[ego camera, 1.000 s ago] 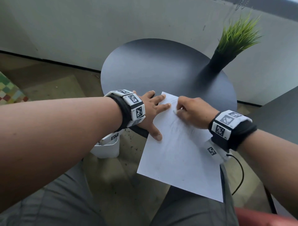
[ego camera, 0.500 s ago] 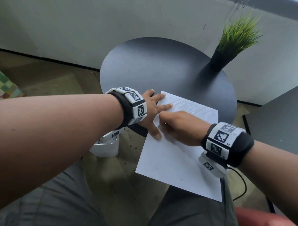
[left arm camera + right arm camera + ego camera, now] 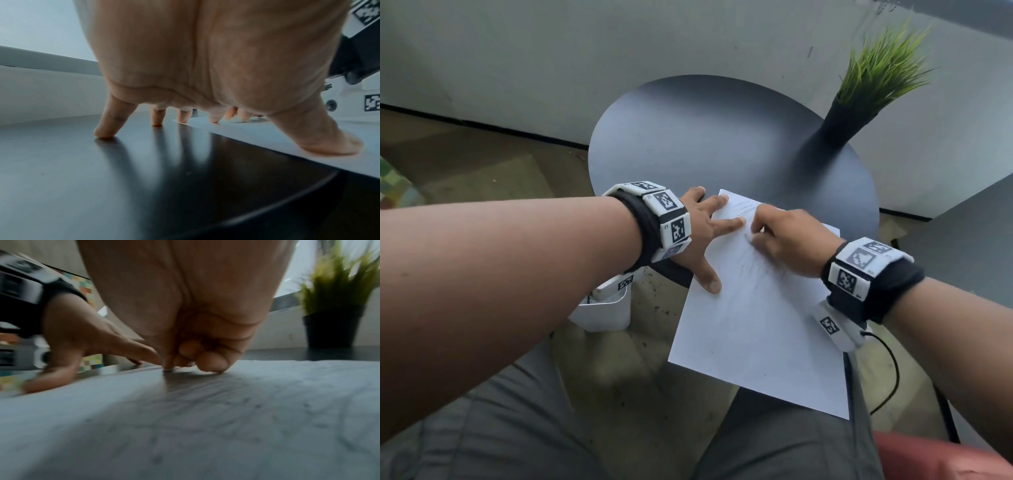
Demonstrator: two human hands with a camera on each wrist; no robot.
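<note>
A white sheet of paper [image 3: 756, 325] with faint pencil marks lies on the near edge of a round black table [image 3: 705, 137] and overhangs it toward me. My left hand [image 3: 702, 233] is spread flat. Its thumb [image 3: 329, 141] and two fingers press the sheet's left edge [image 3: 267, 134], and the other fingertips [image 3: 102, 133] stand on the tabletop. My right hand [image 3: 787, 240] is curled near the sheet's far corner. Its thumb and fingers [image 3: 211, 363] pinch a small object [image 3: 169, 369] down on the paper [image 3: 205, 418]; most of that object is hidden.
A black pot [image 3: 839, 126] with green grass-like leaves [image 3: 880, 72] stands at the table's far right edge. A white bin [image 3: 606, 308] sits on the floor under my left wrist. Another dark surface [image 3: 969, 233] lies to the right. A black cable [image 3: 890, 377] hangs from my right wristband.
My right hand slid toward me and to the left across the paper, then back up toward the far corner. The left hand and the sheet have stayed put.
</note>
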